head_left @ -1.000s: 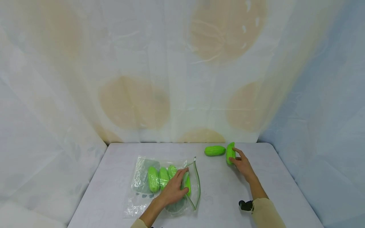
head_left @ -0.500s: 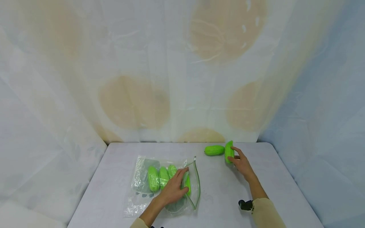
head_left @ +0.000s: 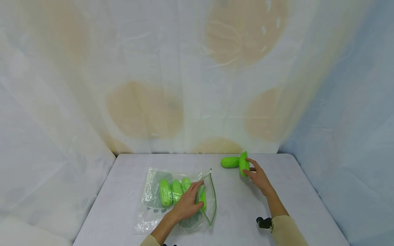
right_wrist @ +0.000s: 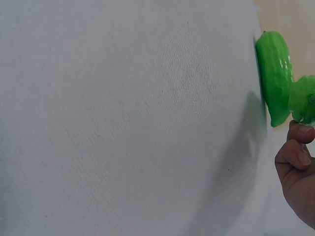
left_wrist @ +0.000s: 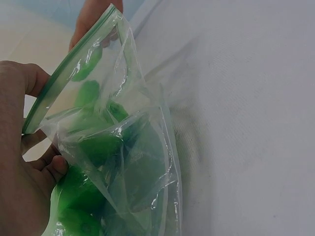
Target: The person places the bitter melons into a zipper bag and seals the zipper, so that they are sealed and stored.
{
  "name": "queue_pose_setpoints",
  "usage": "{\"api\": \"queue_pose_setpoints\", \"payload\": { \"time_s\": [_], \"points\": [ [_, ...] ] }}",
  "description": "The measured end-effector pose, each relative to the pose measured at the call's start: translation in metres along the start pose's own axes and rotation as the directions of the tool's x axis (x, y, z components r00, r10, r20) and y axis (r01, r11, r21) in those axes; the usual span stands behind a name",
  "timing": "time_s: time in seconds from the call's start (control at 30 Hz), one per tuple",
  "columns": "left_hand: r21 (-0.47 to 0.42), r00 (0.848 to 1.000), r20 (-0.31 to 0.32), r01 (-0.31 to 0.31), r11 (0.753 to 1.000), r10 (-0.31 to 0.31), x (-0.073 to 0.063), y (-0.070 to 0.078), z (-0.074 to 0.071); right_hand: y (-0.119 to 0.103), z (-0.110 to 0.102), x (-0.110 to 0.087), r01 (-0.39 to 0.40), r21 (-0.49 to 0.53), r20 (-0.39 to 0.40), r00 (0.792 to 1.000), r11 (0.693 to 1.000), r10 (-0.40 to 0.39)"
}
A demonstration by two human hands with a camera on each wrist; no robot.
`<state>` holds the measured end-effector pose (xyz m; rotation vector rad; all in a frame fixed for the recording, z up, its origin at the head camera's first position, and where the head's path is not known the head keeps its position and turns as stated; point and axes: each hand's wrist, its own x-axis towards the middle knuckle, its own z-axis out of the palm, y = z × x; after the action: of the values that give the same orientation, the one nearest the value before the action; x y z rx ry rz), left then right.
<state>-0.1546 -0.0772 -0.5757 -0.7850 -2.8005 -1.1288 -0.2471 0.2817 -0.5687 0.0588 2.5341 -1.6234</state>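
My right hand (head_left: 258, 177) pinches a bright green cucumber-like vegetable (head_left: 244, 164) between thumb and fingers, held upright-pointing near the table's back. Behind it lies a second one, a ridged green vegetable (right_wrist: 274, 73), whose right end is overlapped by the held piece in the head view. On the left, a clear zip bag (head_left: 147, 218) with a green-edged mouth lies on its side. My left hand (head_left: 187, 205) grips the bag near this mouth, its thumb and fingers at the zip edge (left_wrist: 64, 73). Several green vegetables (head_left: 166, 193) are inside, partly covered by that hand.
The table (head_left: 234, 218) has a pale cloth and a back edge against a patterned curtain (head_left: 197, 102). More sheeting (head_left: 351, 136) hangs along the right side. A black wrist device (head_left: 264, 222) sits at the right sleeve.
My right hand has shifted slightly left with the vegetable, which now overlaps the end of the one lying on the table. The left hand and bag have stayed in place.
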Motion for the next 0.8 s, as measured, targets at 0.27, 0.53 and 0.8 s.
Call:
{"api": "queue_pose_setpoints", "payload": {
  "time_s": [0.27, 0.53, 0.8],
  "points": [
    [0.002, 1.0, 0.0, 0.006, 1.0, -0.006, 0.0, 0.001, 0.001, -0.034, 0.007, -0.02, 0.04, 0.019, 0.037, 0.998, 0.999, -0.041],
    [-0.004, 1.0, 0.003, 0.005, 1.0, -0.005, 0.0, -0.002, 0.002, -0.035, 0.015, -0.022, 0.047, -0.015, 0.047, 0.998, 0.999, -0.047],
    [-0.006, 1.0, 0.002, -0.003, 1.0, 0.003, 0.0, -0.002, 0.001, -0.021, 0.028, -0.019, 0.102, -0.03, 0.035, 0.994, 0.994, -0.101]
  ]
}}
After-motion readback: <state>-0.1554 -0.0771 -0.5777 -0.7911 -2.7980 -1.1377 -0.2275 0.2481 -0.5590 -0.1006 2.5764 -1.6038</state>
